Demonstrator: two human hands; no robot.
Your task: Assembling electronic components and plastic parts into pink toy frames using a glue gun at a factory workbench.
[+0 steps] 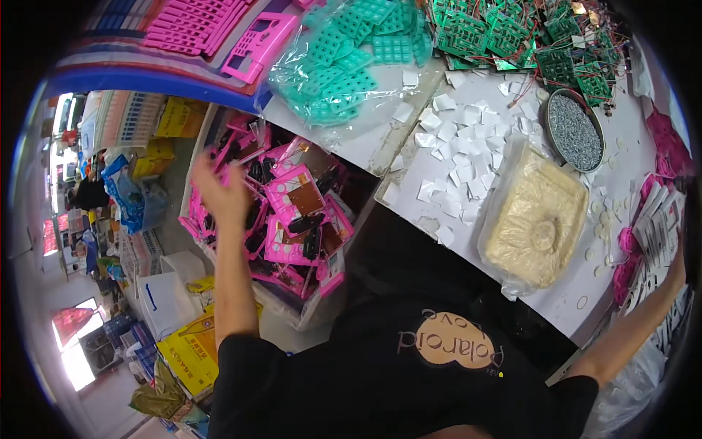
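My left hand point(221, 192) is raised over a clear plastic bin point(307, 316), with its fingers spread and nothing visible in them. Pink plastic casings point(289, 192) with brown panels and black parts lie jumbled in that bin, just beside the hand. At the far right edge my right hand point(677, 269) reaches in among a row of white and grey flat pieces point(656, 228) standing by pink parts point(627, 245). Its fingers are mostly hidden there, so its grip does not show.
A clear bag of teal rubber keypads point(340, 66) lies on the white table point(409, 208). White paper squares point(461, 150), green circuit boards point(482, 36), a bowl of grey granules point(574, 128) and a wrapped beige block point(537, 219) share it. Pink casings point(252, 47) lie upper left.
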